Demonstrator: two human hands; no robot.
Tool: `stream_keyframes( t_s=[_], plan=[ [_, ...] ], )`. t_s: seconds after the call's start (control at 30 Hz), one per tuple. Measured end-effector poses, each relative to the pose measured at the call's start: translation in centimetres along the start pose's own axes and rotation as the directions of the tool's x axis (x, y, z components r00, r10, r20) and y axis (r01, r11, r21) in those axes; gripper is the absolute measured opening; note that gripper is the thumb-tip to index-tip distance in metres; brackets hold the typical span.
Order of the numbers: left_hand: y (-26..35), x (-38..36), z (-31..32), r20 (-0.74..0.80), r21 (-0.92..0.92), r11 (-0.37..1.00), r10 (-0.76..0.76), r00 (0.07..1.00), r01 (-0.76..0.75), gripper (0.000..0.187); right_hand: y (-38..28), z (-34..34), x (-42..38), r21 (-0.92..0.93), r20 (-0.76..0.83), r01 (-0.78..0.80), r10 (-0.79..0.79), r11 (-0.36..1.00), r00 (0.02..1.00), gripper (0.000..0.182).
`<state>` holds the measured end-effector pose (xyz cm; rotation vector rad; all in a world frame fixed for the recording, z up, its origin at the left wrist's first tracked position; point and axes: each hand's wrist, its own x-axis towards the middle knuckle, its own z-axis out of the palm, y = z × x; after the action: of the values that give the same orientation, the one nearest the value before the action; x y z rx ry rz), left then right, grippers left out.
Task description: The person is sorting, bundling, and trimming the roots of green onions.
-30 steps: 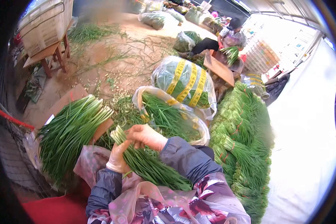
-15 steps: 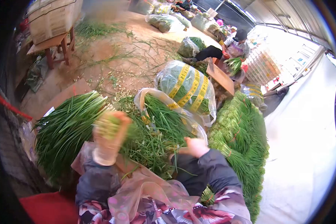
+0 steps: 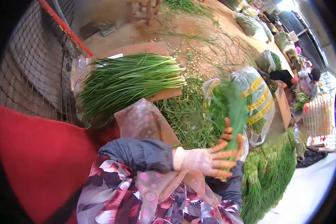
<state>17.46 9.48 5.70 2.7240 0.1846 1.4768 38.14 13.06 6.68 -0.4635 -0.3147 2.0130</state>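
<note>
At ten o'clock the fence (image 3: 33, 63) is metal wire mesh, and at eight the red cloth (image 3: 37, 149) looks matt and coarse. The bag (image 3: 254, 108) at three is glossy, crinkled clear plastic; toward eleven, smooth, shiny garlic chives (image 3: 130, 78) lie on matt cardboard (image 3: 168, 94). Toward seven, the grey sleeve (image 3: 132, 151) is creased, slick-looking fabric.

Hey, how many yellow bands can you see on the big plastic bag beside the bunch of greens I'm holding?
3: an upper band, a middle band and a lower band. The blurred bunch of greens overlaps the bag, so others may be hidden.
</note>
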Motion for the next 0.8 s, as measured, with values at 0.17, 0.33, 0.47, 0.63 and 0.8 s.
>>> stream_keyframes(
  t_s=[0.17, 0.33, 0.47, 0.63, 0.8],
  plan=[
    [-4.6, -5.9, -0.3, 0.443, -0.891, -0.443, -0.795, 0.414, 0.103, 0.090, 0.8, 3.6, 2.2, -0.362, 0.031, -0.299, 0.331, 0.883, 0.943, 0.077],
    [-4.9, -5.0, -6.0, 0.310, -0.930, -0.336, -0.934, 0.176, -0.147, 0.067, 5.5, 5.3, 10.0, -0.679, -0.212, -0.672, 0.796, 0.297, 0.566, 0.078],
    [-7.1, -8.2, -9.4, -0.107, -0.978, 0.139, -0.975, -0.197, -0.158, 0.050, 6.7, 13.1, 15.6, -0.976, 0.127, 0.195, 0.481, -0.094, 0.867, 0.098],
    [-12.7, -9.8, -14.7, -0.494, -0.821, 0.533, -0.843, -0.213, -0.204, 0.046, 12.3, 15.1, 23.0, -0.435, 0.483, 0.597, 0.385, -0.674, 0.786, 0.097],
    [-12.7, -14.0, -17.4, -0.149, -0.989, 0.149, -0.952, -0.266, 0.021, 0.039, 14.7, 13.7, 32.9, -0.265, 0.487, 0.607, 0.440, -0.749, 0.755, 0.082]
  ],
)
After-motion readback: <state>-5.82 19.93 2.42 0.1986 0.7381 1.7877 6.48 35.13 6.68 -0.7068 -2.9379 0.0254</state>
